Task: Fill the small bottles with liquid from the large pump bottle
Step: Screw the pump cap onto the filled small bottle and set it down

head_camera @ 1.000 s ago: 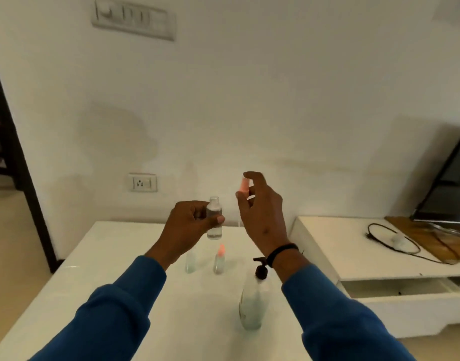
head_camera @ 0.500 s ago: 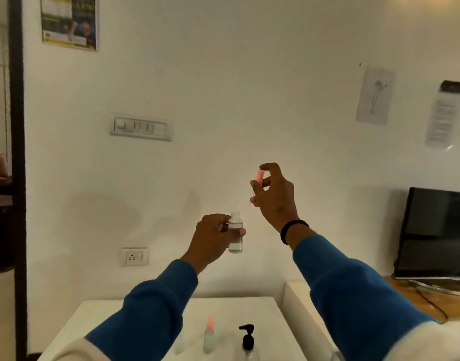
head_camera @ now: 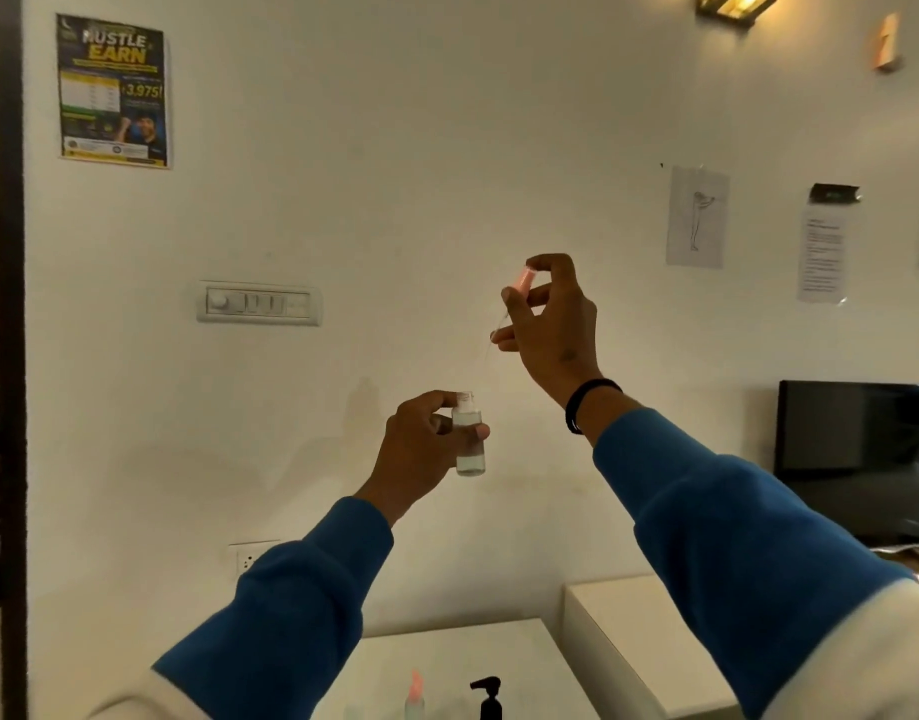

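Up before the wall, small bottle [head_camera: 469, 440] and pink spray cap [head_camera: 523, 279] held apart.
Left hand [head_camera: 421, 449] fingers wrap the bottle upright, so nothing spills; right hand [head_camera: 550, 324] fingers pinch the cap, its dip tube above the neck, likely for reinsertion.

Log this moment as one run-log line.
left hand: holds small bottle, uncapped | right hand: pinches pink spray cap above it | pump bottle: on table

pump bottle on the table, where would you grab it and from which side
Only the black pump head of the pump bottle shows at the frame's bottom. Its spout points left, so probably come from the right and grip the neck below the head.
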A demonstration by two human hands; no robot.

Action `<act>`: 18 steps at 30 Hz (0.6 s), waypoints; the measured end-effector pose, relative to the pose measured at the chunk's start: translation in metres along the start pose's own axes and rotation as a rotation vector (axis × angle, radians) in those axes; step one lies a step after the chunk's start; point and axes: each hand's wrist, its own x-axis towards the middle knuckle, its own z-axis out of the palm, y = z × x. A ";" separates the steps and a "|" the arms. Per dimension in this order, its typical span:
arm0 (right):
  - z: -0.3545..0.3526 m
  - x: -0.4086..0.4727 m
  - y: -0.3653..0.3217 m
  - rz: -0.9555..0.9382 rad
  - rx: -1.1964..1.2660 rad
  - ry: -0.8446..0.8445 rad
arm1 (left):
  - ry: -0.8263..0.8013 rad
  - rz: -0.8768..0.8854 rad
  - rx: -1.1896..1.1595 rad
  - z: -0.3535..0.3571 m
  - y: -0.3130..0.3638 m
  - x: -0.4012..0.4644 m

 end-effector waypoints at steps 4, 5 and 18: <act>0.002 -0.003 -0.006 -0.011 0.013 0.004 | 0.007 0.002 0.018 -0.002 0.006 0.001; 0.003 -0.004 -0.007 -0.014 0.015 -0.001 | 0.008 0.005 0.017 -0.003 0.008 0.001; 0.012 -0.016 -0.009 -0.053 -0.021 -0.052 | 0.021 0.028 0.076 -0.009 0.021 -0.002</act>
